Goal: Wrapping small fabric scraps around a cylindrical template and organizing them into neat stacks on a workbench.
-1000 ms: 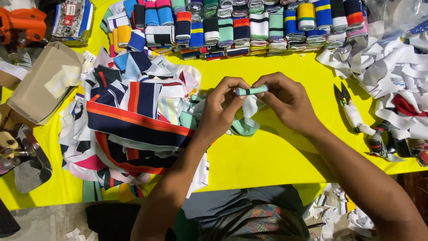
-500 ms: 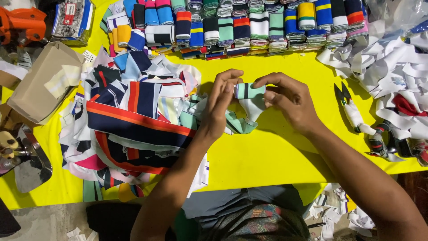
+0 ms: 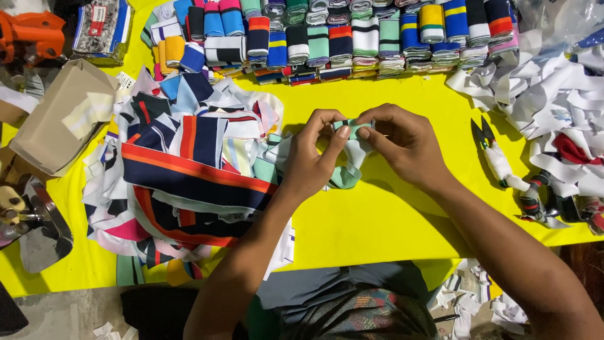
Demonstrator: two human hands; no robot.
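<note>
Above the yellow table (image 3: 377, 220), my left hand (image 3: 313, 160) and my right hand (image 3: 406, 141) meet on a mint-green and white fabric strip (image 3: 349, 160). Both pinch its folded top end between thumb and fingers. The remainder of the strip hangs down and curls onto the table below my hands. Just left of my left hand lies a loose heap of striped ribbed fabric strips (image 3: 189, 170) in navy, orange, white and pink.
Rows of rolled striped fabric strips (image 3: 327, 38) line the far edge. A white fabric pile (image 3: 553, 107) sits at the right, with small snips (image 3: 494, 154) beside it. A cardboard box (image 3: 60, 116) and an orange tool (image 3: 28, 31) stand at the left.
My hands have stayed in place over the table. The fingers have shifted along the green strip, folding its top end tighter.
</note>
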